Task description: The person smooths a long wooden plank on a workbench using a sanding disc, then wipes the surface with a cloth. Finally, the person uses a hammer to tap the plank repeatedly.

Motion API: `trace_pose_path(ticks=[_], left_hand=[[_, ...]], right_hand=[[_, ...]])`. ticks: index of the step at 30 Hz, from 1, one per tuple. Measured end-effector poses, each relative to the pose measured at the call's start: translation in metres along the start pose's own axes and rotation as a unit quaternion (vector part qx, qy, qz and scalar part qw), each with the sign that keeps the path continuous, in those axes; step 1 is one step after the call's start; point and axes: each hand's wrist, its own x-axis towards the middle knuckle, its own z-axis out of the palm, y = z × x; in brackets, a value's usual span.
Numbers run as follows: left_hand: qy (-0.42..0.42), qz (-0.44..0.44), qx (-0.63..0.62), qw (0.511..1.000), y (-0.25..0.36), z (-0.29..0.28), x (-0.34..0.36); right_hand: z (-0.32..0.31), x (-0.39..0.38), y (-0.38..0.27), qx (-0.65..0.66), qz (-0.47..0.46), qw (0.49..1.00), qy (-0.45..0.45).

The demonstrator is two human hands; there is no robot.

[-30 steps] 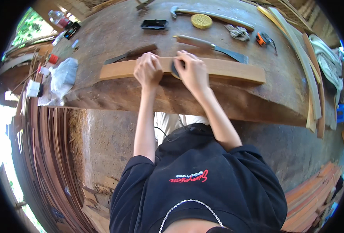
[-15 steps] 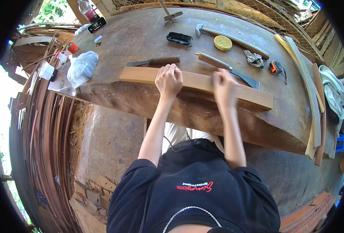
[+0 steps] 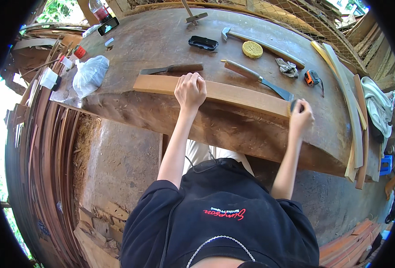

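On the workbench (image 3: 157, 38), from the middle of the board (image 3: 237, 96): bag (image 3: 91, 76) at nine o'clock, case (image 3: 203, 43) at eleven, disc (image 3: 252, 49) at one, hammer (image 3: 274, 50) just behind it, tape measure (image 3: 312, 77) near three

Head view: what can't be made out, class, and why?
In the head view:
- Small dark object: full shape, hidden by the right hand.
- Long brown wooden plank: patch hidden by the left hand.
- Whitish translucent plastic bag: contents, veiled by its film.
- T-shaped wooden-handled tool: handle's end, cut off by the top edge.
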Motion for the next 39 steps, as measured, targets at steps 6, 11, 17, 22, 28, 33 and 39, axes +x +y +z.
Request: trace_pose_path(ticks=[6,11,17,22,28,33,39], left_hand=[[-0.011,0.015,0.011,1.0,-0.001,-0.001,0.002],[-0.009,0.013,0.009,1.0,-0.003,-0.007,0.003],[-0.006,-0.003,0.001,1.0,-0.001,-0.003,0.001],[0.002,0.008,0.0,1.0,0.0,-0.001,0.001],[-0.013,0.006,-0.007,1.0,-0.002,-0.004,0.002],[-0.007,-0.01,-0.013,1.0,-0.002,-0.006,-0.001],[0.008,-0.01,-0.019,1.0,0.0,-0.002,-0.001]], right_hand=[[0.059,-0.065,-0.148,0.228,-0.149,0.955,-0.12],[0.042,-0.054,-0.123,0.236,-0.151,0.948,-0.153],[-0.011,0.008,0.009,0.031,0.026,0.999,-0.008],[0.026,-0.028,-0.084,0.093,-0.066,0.99,-0.083],[0.044,-0.063,-0.153,0.27,-0.129,0.937,-0.179],[-0.003,-0.004,-0.024,0.111,0.009,0.992,-0.052],[0.011,-0.012,-0.054,0.072,0.055,0.995,-0.043]])
